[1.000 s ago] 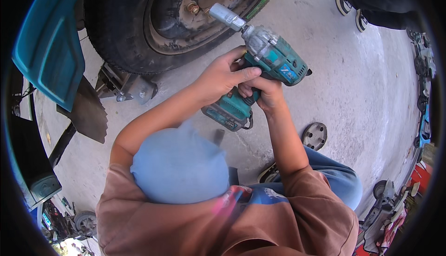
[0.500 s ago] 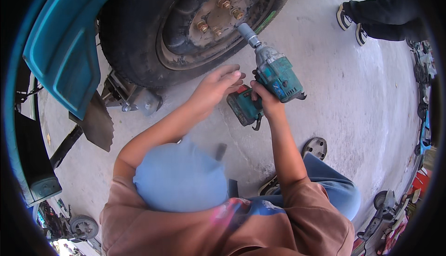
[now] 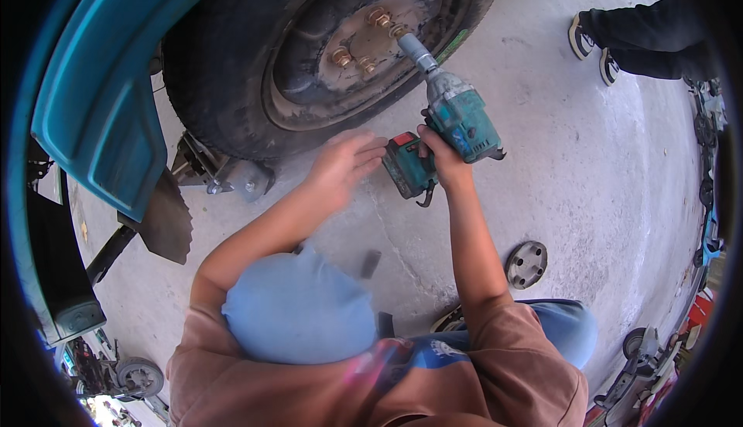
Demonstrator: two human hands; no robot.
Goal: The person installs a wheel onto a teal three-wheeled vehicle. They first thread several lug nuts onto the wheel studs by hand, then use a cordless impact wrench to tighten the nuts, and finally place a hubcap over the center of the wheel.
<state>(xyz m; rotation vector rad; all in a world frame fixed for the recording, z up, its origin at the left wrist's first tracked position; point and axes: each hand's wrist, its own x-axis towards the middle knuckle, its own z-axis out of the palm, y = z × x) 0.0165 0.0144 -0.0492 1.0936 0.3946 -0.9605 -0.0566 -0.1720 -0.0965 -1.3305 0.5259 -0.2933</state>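
Socket tip is hard to make out against the wheel hub; can't tell if it's seated on a lug nut. Right hand is wrapped tight around the grip of the teal impact wrench, tool body just above the knuckles. Left hand is loosely spread, fingers extended, just left of the wrench's battery pack, not touching.

my right hand grips the teal impact wrench, its socket on a wheel nut at twelve o'clock. my left hand hovers open beside the wrench's battery. a round hub cap lies at four o'clock.
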